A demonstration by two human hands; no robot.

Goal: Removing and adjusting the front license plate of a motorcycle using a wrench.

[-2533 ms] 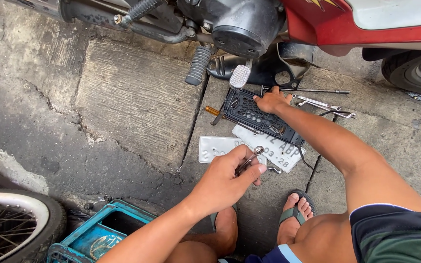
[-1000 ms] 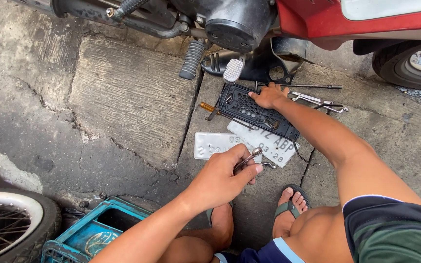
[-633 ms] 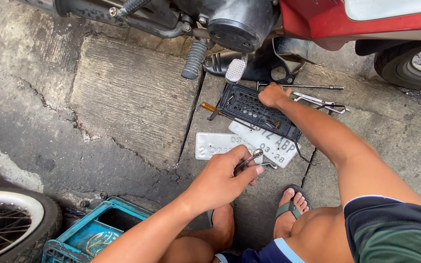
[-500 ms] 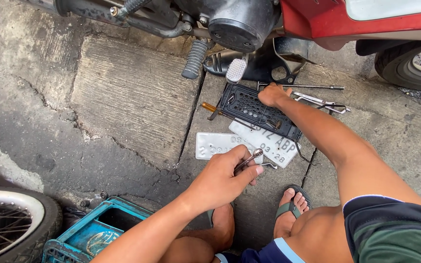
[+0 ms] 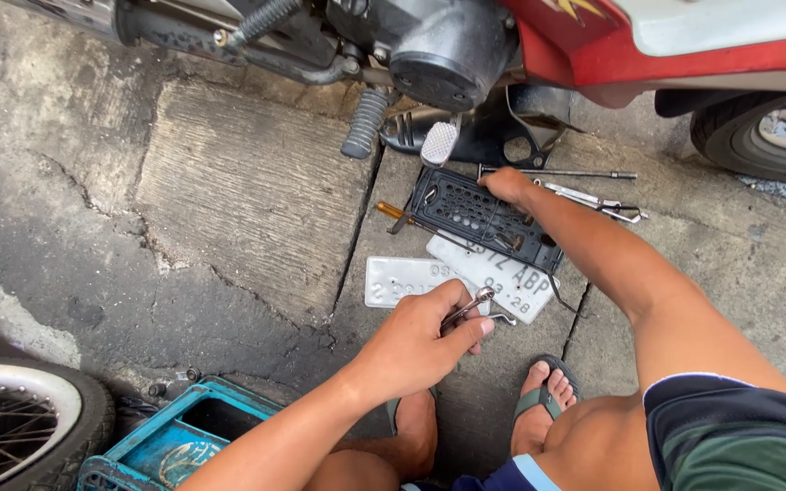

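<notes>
Two hands busy on the concrete floor beside a red motorbike.
My left hand (image 5: 416, 341) has its grip closed on small stiff metal tools (image 5: 475, 307), light but slippery; my right hand (image 5: 507, 185) presses the rigid black perforated plastic panel (image 5: 475, 214), best held by its edges, over white plates (image 5: 411, 275).

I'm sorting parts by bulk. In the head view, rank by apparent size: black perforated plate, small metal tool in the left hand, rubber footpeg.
1. black perforated plate
2. rubber footpeg
3. small metal tool, partly hidden in the left hand
</notes>
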